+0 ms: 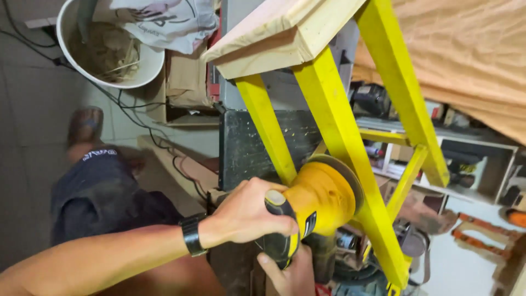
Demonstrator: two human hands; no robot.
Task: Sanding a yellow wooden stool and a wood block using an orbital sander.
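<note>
Sander (323, 197), yellow, presses its disc against the yellow leg (339, 137) under the wooden seat (274, 38). My left hand (246, 214) wraps its fingers round the sander's grip; my right hand (287, 271) curls underneath it.

So the sander (320, 200) is a chunky yellow round-bodied one with a black grip, tipped sideways, its disc pressed flat against a leg of the yellow-painted stool (339, 126). That stool has a bare pale wood top and slanted legs with crossbars.
</note>
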